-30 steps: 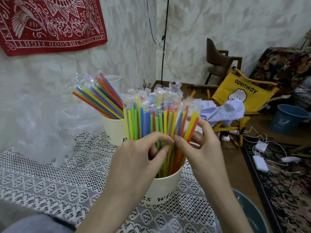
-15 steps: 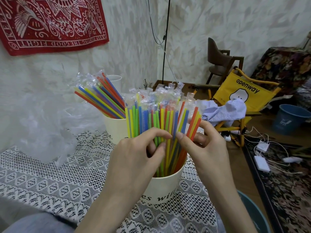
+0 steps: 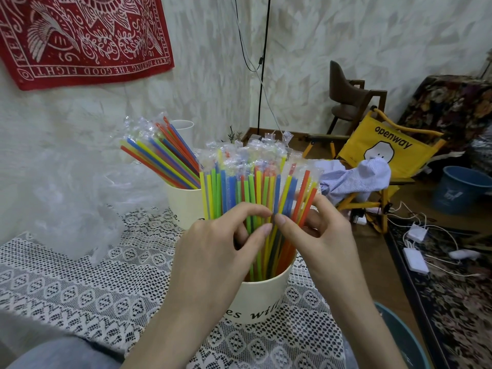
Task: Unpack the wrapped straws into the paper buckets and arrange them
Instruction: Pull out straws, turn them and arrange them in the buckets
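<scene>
A cream paper bucket (image 3: 262, 299) with black lettering stands near the table's front edge, packed with upright wrapped straws (image 3: 253, 182) in many colours. My left hand (image 3: 218, 251) and my right hand (image 3: 319, 235) both reach into this bundle, fingers pinched around straws in its middle, thumbs almost touching. The straws on the right side fan outward. Behind it, a second cream bucket (image 3: 183, 206) holds more wrapped straws (image 3: 162, 155) that lean to the left.
A white lace cloth (image 3: 80, 283) covers the table. Crumpled clear plastic (image 3: 77, 209) lies at the left against the wall. A teal basin (image 3: 407, 342) sits below the table's right edge. On the floor beyond are a yellow folding chair (image 3: 383, 150), a blue bucket (image 3: 460, 190) and chargers with cables.
Both hands stay in the front bundle. The straws on the right side have spread further outward, and my fingers have shifted slightly among them.
</scene>
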